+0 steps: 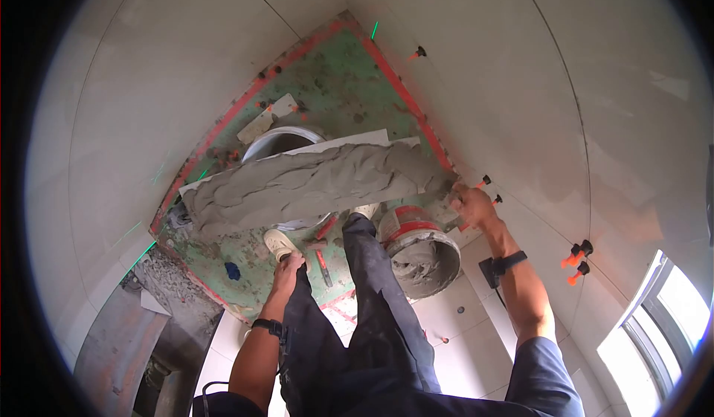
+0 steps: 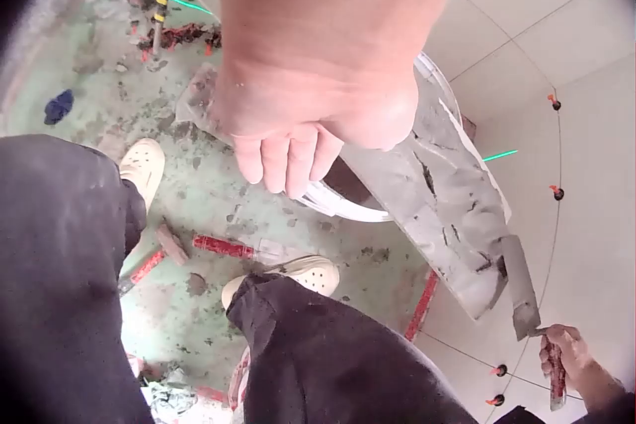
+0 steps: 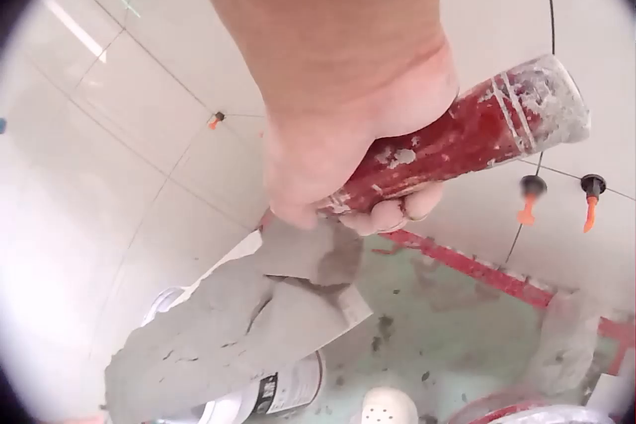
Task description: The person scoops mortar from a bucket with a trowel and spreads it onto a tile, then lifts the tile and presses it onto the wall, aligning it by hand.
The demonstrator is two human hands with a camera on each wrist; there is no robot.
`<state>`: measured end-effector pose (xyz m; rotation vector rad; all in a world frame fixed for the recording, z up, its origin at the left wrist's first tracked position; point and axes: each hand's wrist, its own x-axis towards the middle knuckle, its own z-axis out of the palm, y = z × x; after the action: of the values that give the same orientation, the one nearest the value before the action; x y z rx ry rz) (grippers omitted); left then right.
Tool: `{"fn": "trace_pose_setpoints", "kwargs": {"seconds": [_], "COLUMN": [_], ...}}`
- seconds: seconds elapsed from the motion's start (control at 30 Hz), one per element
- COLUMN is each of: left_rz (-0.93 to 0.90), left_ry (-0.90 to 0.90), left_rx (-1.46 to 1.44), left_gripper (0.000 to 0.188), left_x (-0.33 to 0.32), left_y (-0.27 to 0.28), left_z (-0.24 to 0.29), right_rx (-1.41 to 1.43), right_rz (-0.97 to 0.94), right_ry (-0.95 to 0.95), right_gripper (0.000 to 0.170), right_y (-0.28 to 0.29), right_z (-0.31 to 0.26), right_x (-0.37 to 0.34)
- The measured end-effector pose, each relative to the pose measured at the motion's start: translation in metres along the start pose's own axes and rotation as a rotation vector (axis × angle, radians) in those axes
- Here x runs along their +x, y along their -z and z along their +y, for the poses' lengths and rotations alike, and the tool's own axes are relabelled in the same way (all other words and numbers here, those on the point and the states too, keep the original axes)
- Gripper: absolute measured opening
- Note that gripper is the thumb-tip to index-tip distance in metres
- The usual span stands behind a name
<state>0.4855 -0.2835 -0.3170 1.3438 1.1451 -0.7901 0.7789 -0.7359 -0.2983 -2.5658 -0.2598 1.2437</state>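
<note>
Pale wall [image 1: 476, 60] with dark joints rises beyond and right of the right hand [image 1: 474, 205], a bright window [image 1: 688, 302] behind it to the right; stained green floor [image 1: 357, 105] spreads ahead and left of it; a green light line [image 1: 140, 259] glows left of the left hand [image 1: 288, 268]

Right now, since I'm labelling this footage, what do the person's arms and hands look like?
The left hand and right hand are ungloved. A black strap with a dark boxy unit circles each wrist. The right arm has a short dark-blue sleeve; both forearms are bare.
</note>
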Motion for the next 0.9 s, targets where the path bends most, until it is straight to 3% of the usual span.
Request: {"fn": "trace_pose_setpoints", "kwargs": {"seconds": [0.23,0.33,0.4,0.53,0.63,0.7,0.73,0.8,0.83,0.9], "left_rz": [-0.052,-0.074,-0.022,-0.027,-0.038,-0.02,-0.012,0.017,0.025,0.022], "left_ry": [-0.059,-0.093,-0.109,-0.08,-0.149,-0.096,-0.095,-0.125,-0.128,-0.148], "left_rx": [-0.04,-0.036,-0.128,-0.099,-0.13,-0.142,-0.15,-0.192,-0.2,-0.182], "left_gripper": [0.075,0.078,0.069,0.059,0.053,0.051,0.051,0.066,0.066,0.065], "left_x": [0.003,-0.001,-0.004,-0.011,-0.012,-0.014,-0.015,-0.012,-0.008,-0.002], "left_y": [-0.018,-0.023,-0.029,-0.023,-0.019,-0.015,-0.013,-0.007,-0.001,0.01], "left_z": [0.005,0.01,0.016,0.023,0.009,-0.004,-0.009,-0.033,-0.044,-0.059], "right_rx": [0.228,0.312,0.14,-0.034,-0.125,-0.003,-0.006,0.07,0.066,0.108], "right_rz": [0.276,0.185,0.112,-0.038,-0.012,0.192,0.187,0.117,0.115,-0.143], "right_ry": [-0.02,-0.16,0.139,0.161,0.284,0.277,0.288,0.141,0.151,0.284], "right_gripper": [0.041,0.045,0.041,0.039,0.038,0.037,0.037,0.037,0.037,0.038], "right_y": [-0.029,-0.014,-0.005,0.015,0.009,-0.001,0.001,0.025,0.03,0.037], "right_z": [0.043,0.012,-0.011,-0.06,-0.058,-0.045,-0.047,-0.071,-0.082,-0.096], "right_x": [0.022,0.012,0.013,0.046,0.084,0.108,0.114,0.11,0.108,0.102]}}
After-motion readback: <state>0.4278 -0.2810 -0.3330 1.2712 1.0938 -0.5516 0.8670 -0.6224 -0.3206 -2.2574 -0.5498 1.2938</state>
